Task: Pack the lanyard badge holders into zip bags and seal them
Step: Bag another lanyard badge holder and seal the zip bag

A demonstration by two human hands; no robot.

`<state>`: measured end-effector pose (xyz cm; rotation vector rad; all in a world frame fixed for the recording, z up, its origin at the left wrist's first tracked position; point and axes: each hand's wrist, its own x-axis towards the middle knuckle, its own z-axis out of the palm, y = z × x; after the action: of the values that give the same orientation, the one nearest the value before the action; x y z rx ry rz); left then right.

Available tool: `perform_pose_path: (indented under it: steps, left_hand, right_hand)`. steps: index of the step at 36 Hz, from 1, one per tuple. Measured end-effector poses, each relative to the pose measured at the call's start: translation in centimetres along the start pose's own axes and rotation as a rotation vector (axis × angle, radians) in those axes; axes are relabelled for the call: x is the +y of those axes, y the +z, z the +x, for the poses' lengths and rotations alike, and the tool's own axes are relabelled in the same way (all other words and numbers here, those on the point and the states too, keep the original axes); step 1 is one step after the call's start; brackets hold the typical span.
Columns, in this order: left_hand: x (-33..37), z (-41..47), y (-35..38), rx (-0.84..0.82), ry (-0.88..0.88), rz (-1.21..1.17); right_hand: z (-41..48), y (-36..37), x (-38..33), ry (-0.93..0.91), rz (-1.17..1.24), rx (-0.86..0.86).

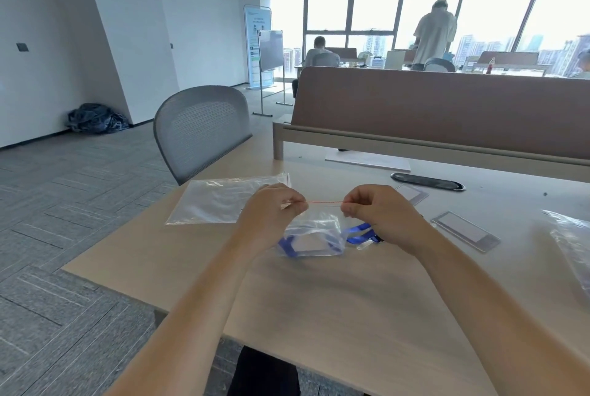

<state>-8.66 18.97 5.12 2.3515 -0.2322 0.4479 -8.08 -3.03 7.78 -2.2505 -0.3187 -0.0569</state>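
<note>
Both hands work the red seal strip of a zip bag [314, 226]: the left hand [274, 207] pinches one end, the right hand [373, 207] pinches the other, and the strip is stretched taut between them. The bag hangs down onto the tabletop [335, 315] with a badge holder [306, 244] inside. A blue lanyard [359, 232] shows just right of it. Empty bags [217, 200] lie behind the left hand; two loose badge holders [464, 231] lie right.
</note>
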Motion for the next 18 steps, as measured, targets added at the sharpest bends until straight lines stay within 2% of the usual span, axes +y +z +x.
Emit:
perform_pose_path:
  steps: [5,10,13,16,18]
  left_hand:
    - [-1.2,-0.6,-1.9,0.103,-0.150,-0.074]
    - [-3.2,-0.8,-4.5,0.240,-0.264,-0.130]
    - [-3.8,-0.4,-5.2,0.220,-0.304,-0.261]
    - [-3.6,0.4,-5.3,0.177,-0.327,-0.542]
    - [-2.9,1.4,-5.3,0.201,-0.308,-0.617]
  right_hand:
    - [0.3,-0.2,-0.6,-0.026,-0.023,0.079]
    - [0.8,-0.1,-1.1,-0.039,0.093,0.261]
    - [0.8,0.4,-1.7,-0.032,0.187,0.257]
    - [1.2,0.7,-2.5,-0.011,0.334,0.242]
    - [1.7,0.4,-3.2,-0.021,0.371,0.252]
